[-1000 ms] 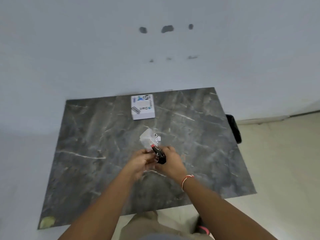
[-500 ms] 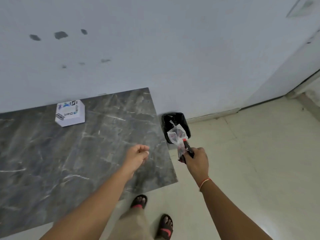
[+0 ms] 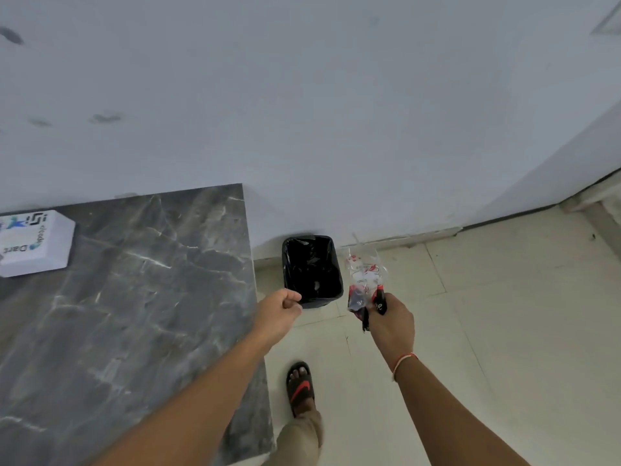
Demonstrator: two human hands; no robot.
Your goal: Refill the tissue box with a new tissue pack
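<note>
Right hand: my right hand (image 3: 391, 322) is clenched around the bottom end of an empty plastic wrapper (image 3: 364, 280), fingers folded over it.
Wrapper: clear, crinkled film with red and white print higher up and a dark red-and-black band just where I grip it; it stands up and away from my fist, and a short dark tail hangs out below my fingers. It looks flat and empty, though I cannot read the print.
Left hand: my left hand (image 3: 279, 312) is curled into a loose fist with nothing visible in it, thumb resting against the fingers.
Bin: a small bin (image 3: 312, 270) with a black liner stands on the floor against the wall, between my two hands and just beyond them; the wrapper is held beside its rim on my right-hand side, not over the opening.
Tissue box: the white tissue box (image 3: 37, 243) sits on the table well off to the left of both hands, near the wall, partly cut by the frame edge. It has blue and black print on its top face.
Table: the dark marbled table (image 3: 134, 297) lies under my left forearm, its edge near my left fist.
Floor: pale tiles (image 3: 504, 331) lie below my right hand; one foot in a black sandal (image 3: 300, 386) shows beneath the grip.
</note>
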